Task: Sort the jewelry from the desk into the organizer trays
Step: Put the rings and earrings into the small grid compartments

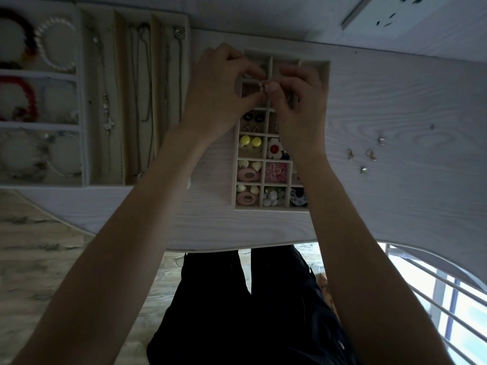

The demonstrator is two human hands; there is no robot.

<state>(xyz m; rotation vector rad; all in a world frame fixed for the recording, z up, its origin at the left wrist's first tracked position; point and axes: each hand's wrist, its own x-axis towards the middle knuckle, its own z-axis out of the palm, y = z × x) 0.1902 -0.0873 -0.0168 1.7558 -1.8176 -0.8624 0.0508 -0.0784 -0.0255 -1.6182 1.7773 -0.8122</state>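
On the pale desk lay a compartmented organizer tray; above its far cells the left hand and right hand both pinched one small earring (details too small to tell), while four loose earrings waited well right.

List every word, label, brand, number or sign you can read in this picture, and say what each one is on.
None can be read: no text shows on the small compartment tray, the necklace tray, the bracelet tray or the desk.
The wall socket bears only dark slots, no legible marking.
The tiny piece pinched between left hand and right hand is too small to tell.
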